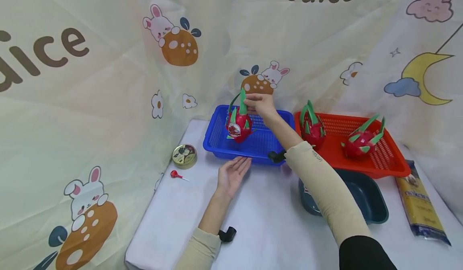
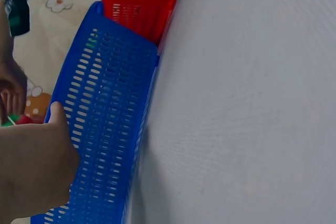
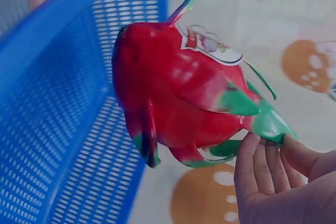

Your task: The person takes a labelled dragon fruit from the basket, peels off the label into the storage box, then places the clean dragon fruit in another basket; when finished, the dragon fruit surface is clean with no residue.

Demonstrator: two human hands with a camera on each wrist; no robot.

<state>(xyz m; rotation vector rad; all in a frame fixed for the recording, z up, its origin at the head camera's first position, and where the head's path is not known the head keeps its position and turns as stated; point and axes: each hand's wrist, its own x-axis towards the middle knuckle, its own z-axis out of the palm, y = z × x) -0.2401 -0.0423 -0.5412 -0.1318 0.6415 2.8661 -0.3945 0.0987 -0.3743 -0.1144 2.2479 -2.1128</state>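
My right hand (image 1: 262, 104) pinches a green leaf at the top of a red dragon fruit (image 1: 240, 128) with a white label. In the head view the fruit hangs upright over the left part of a blue plastic basket (image 1: 273, 141). The right wrist view shows the leaf between thumb and fingers (image 3: 262, 169), with the fruit's round body beside the basket wall. Palm up and fingers extended, my left hand (image 1: 231, 176) is at the basket's front rim and holds nothing. Whether its fingertips touch the rim I cannot tell.
To the right, a red basket (image 1: 334, 153) holds two more dragon fruits. A dark green tub (image 1: 376, 205) stands before it, partly behind my right sleeve. A yellow packet (image 1: 421, 203) lies at far right. A round tin (image 1: 184, 156) and a red lollipop-shaped item (image 1: 175, 174) are at left.
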